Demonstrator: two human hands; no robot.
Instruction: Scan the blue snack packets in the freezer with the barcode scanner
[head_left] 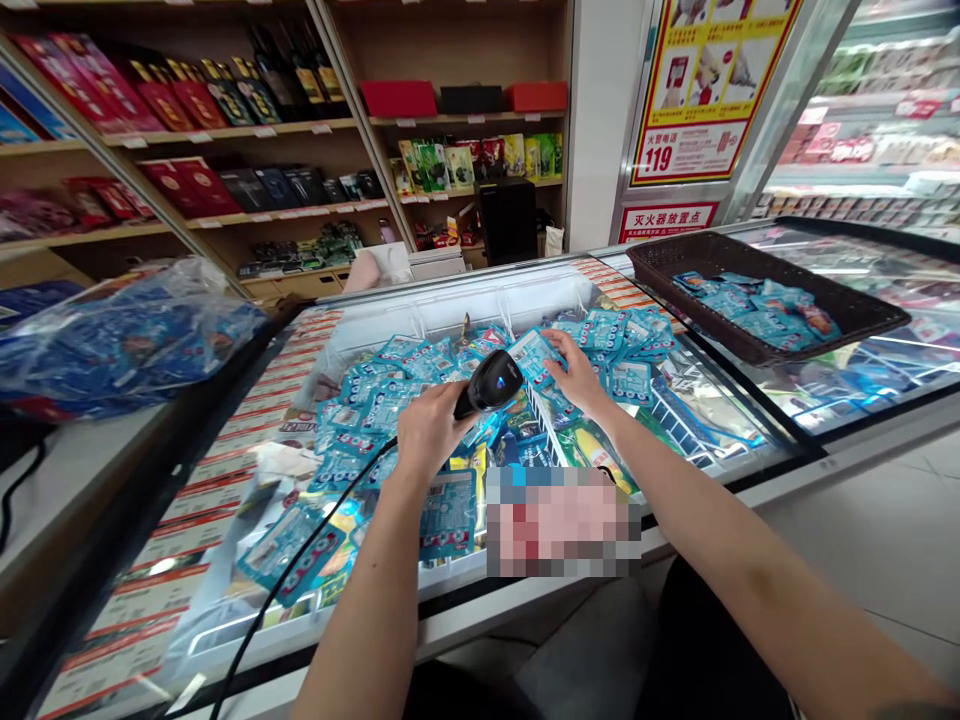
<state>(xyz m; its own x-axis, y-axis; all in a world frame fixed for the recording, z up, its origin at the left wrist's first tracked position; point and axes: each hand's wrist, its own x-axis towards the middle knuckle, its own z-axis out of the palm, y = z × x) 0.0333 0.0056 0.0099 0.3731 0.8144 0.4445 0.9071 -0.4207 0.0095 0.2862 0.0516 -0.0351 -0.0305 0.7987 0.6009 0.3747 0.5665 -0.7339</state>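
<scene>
"What is the left arm doing?"
"It is reaching almost straight ahead, and the left hand is curling up tight, holding on."
"And the right arm?"
"It is stretching too, slanting in from the right side. The right hand is bending its fingers and pinching."
"Are the two hands touching?"
"They are sitting near but apart, and the right one is reaching farther."

- Wooden shelves at the back — bottles and boxes along them
- White pillar, left of a red-and-yellow poster
- Brightly lit display case at upper right
- Pale tiled floor at lower right
</scene>
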